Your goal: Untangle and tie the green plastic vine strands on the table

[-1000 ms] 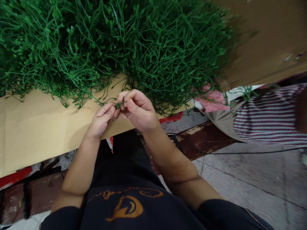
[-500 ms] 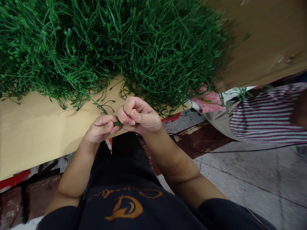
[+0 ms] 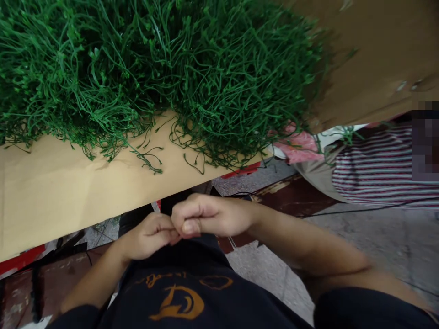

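Observation:
My left hand is closed in a pinch just off the front edge of the table, in front of my shirt. Against its fingertips presses my right hand, also closed, with the thumb folded over the curled fingers. Whatever the two hands grip is hidden by the fingers. Beyond them a big tangled heap of thin green sprigs, plastic-looking with small branching tips, covers the far part of the table. A few loose sprigs lie at its near edge.
The tan tabletop runs along the front of the heap, and a brown board or cardboard is at the right. A person in a striped shirt sits at the right beside pink plastic. A black cable crosses above the floor.
Both hands have come down and back from the table edge towards my body, staying together. The bit of green that showed between the fingertips is now out of sight.

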A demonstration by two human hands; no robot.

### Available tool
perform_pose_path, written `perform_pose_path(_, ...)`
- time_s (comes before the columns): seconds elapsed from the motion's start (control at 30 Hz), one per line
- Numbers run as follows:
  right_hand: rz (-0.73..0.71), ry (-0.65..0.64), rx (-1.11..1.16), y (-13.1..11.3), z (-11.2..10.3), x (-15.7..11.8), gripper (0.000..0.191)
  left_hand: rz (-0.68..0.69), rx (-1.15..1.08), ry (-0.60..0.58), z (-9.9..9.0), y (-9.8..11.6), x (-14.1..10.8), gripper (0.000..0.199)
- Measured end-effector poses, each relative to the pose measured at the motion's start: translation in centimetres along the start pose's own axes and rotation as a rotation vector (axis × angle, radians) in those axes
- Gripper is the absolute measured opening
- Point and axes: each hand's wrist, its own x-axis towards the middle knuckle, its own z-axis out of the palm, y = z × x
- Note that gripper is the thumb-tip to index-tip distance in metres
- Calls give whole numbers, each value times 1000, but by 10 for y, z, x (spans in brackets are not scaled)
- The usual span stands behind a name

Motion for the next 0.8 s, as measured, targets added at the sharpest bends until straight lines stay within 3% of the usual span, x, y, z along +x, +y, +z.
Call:
perform_pose_path(0.13,103,-272,-312,-22,6,1,22,74,190,-162,3,3,-8,27)
perform_pose_path(0.33,301,-326,-624,-49,21,4,21,9,360,-233,7,7,-2,21)
perform_pose_path(0.47,291,-298,-631,-48,11,-4,19,70,384,-226,7,12,-10,22)
perform_pose_path(0.53,264,-73,-682,-46,-7,-21,20,115,346,-200,-2,19,-28,24)
perform_pose_path(0.57,253,117,-736,-46,-17,-31,22,91,319,-99,-9,24,-39,23)
perform_pose_path(0.63,191,521,-834,-50,-35,-49,24,107,183,288,-25,34,-57,25)
perform_pose_path(0.67,202,592,-863,-52,-39,-56,20,142,87,404,-32,38,-61,32)
perform_pose_path(0.7,195,542,-839,-54,-41,-58,21,132,65,488,-39,41,-61,30)
perform_pose_path(0.73,183,407,-805,-56,-39,-57,20,143,110,554,-44,43,-55,25)
perform_pose_path(0.8,207,164,-817,-54,-31,-47,15,180,245,582,-49,44,-32,20)
